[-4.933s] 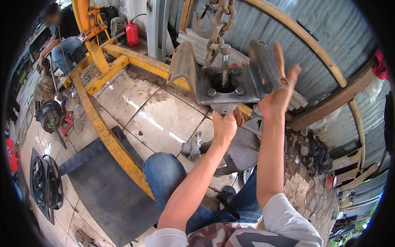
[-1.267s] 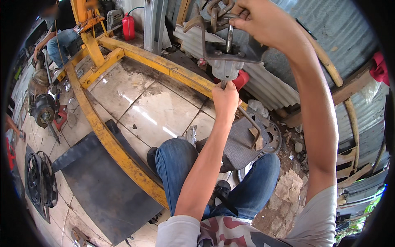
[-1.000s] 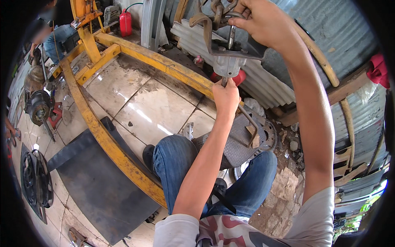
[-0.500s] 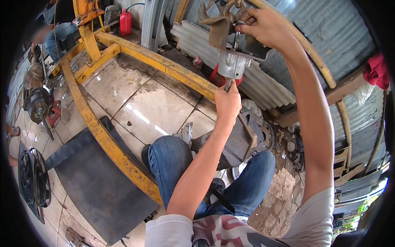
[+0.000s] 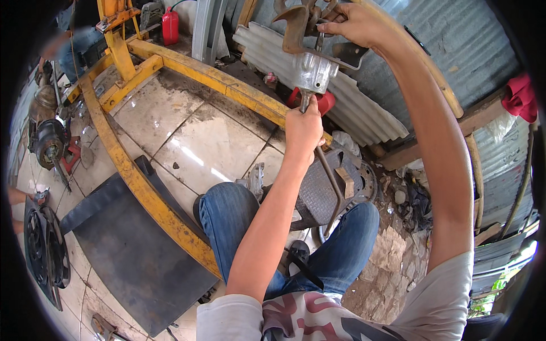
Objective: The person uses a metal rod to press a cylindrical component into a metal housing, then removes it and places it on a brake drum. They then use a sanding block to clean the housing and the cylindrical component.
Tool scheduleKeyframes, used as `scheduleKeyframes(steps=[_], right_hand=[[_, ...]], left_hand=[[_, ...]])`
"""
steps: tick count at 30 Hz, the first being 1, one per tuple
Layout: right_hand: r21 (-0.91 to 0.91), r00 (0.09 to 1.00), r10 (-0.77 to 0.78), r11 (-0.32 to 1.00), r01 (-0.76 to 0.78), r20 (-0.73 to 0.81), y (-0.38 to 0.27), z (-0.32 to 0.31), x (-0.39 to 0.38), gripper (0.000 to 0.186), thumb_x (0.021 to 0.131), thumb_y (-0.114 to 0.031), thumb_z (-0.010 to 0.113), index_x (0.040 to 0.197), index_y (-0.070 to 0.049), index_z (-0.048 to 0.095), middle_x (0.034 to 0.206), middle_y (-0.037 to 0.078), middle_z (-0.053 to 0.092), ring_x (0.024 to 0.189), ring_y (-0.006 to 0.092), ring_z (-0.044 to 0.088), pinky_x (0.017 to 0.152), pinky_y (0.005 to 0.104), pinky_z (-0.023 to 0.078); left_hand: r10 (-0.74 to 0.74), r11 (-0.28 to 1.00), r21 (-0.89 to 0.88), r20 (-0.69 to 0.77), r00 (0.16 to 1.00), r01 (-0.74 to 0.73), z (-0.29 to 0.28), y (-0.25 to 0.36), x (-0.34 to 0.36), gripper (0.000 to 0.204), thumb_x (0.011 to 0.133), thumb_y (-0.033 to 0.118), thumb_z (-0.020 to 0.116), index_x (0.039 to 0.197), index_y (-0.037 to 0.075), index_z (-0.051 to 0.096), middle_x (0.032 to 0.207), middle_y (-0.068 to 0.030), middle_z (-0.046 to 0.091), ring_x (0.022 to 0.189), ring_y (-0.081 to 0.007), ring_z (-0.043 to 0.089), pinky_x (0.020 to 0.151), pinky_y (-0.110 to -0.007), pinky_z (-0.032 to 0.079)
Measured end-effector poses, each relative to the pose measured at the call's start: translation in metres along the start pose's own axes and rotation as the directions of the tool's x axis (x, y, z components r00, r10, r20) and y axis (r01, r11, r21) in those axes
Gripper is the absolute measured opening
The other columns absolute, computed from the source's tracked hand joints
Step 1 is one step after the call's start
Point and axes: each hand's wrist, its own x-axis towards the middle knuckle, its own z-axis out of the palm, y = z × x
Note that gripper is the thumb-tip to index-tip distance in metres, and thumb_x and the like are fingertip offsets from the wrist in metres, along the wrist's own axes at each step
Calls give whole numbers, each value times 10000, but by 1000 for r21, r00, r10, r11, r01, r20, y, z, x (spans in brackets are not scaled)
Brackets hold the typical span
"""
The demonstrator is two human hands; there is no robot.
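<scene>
Housing sits between hands (maroon-printed shirt below).

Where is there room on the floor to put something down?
On the mostly bare pale tiles, between the yellow frame and the left knee. The black sheet looks bare too. It's crowded right of that knee, with a grey patterned part and bent rod, and around the silver housing between both hands.

Left hand closed in a fist-like grip, its forearm slanting up and rightward; right hand raised higher, fingers curled toward the thumb, arm slightly bent.
</scene>
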Motion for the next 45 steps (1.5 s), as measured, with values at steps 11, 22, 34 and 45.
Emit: scheduleKeyframes(steps=[11, 22, 34, 45], right_hand=[[573, 991, 66, 820, 14, -119, 9, 5, -69, 648, 949, -607, 409, 1246, -65, 603, 1196, 118, 631, 1170, 201, 554, 994, 380, 400], [993, 890, 442, 72, 91, -114, 0, 118, -116, 685, 977, -525, 451, 1475, -89, 272, 1391, 118, 457, 1271, 256, 447, 1037, 425, 402], [995, 978, 188, -59, -80, 90, -47, 175, -157, 510, 874, -308, 710, 1177, 63, 536, 1077, 163, 680, 973, 205, 644, 861, 353, 517], [915, 978, 206, -387, 112, -33, -66, 195, -215, 740, 745, -514, 785, 1214, -33, 477, 619, 8, 401, 534, 152, 439, 525, 320, 398]], left_hand=[[-70, 996, -44, 200, 977, 80, -14, 6, -10, 477, 988, 354, 509, 601, 144, 326, 486, 45, 251, 384, -82, 210, 393, -283, 193], [-95, 994, 64, 172, 981, 85, -28, -3, -10, 473, 984, 367, 511, 605, 170, 307, 486, 54, 234, 382, -81, 199, 392, -276, 174], [223, 792, 537, 188, 956, -290, -59, -32, -17, 317, 950, 296, 564, 904, -15, 607, 704, -33, 576, 594, -101, 536, 508, -260, 400], [588, 98, 816, 414, 695, -569, -58, 99, 19, 437, 930, 133, 594, 1324, -18, 481, 1215, -203, 608, 1149, -303, 580, 979, -359, 442]])
